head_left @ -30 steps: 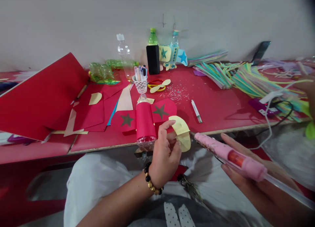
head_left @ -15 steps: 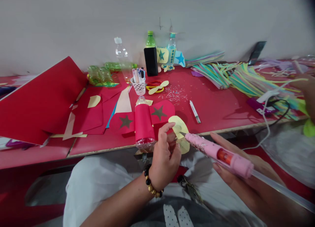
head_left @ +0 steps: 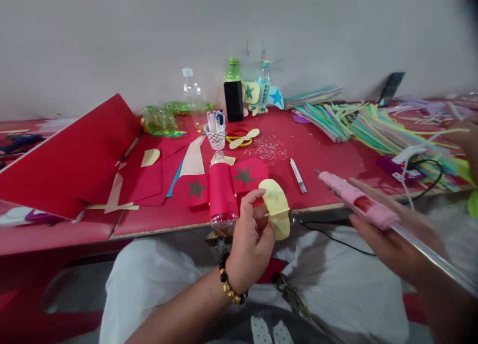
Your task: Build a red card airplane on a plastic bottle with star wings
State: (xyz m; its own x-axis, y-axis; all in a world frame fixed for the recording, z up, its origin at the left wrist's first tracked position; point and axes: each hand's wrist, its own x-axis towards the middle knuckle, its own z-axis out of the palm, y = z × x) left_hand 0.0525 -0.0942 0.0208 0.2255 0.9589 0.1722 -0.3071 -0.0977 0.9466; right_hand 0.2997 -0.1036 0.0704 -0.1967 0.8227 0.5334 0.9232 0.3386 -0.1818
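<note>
My left hand (head_left: 252, 234), with a beaded bracelet at the wrist, pinches a folded pale yellow paper cutout (head_left: 275, 197) just over the table's front edge. In my right hand (head_left: 396, 239) is a pink hot glue gun (head_left: 358, 199), its nozzle pointing left and a clear glue stick (head_left: 429, 249) running out of its back. The nozzle is apart from the paper. Left of my left hand lies a plastic bottle wrapped in red paper (head_left: 223, 192), with red paper wings bearing dark stars (head_left: 244, 176) on both sides.
A marker (head_left: 298, 174) lies right of the bottle. Behind stand a cup of pens (head_left: 215, 135), a black phone (head_left: 233, 101) and several bottles. Red card (head_left: 82, 160) leans at left. Coloured strips (head_left: 377, 130) cover the right side, where another person's hand (head_left: 465, 140) shows.
My right hand has drawn the glue gun away from the yellow paper, to the right and slightly up. My left hand keeps its pinch on the paper. The view has shifted slightly.
</note>
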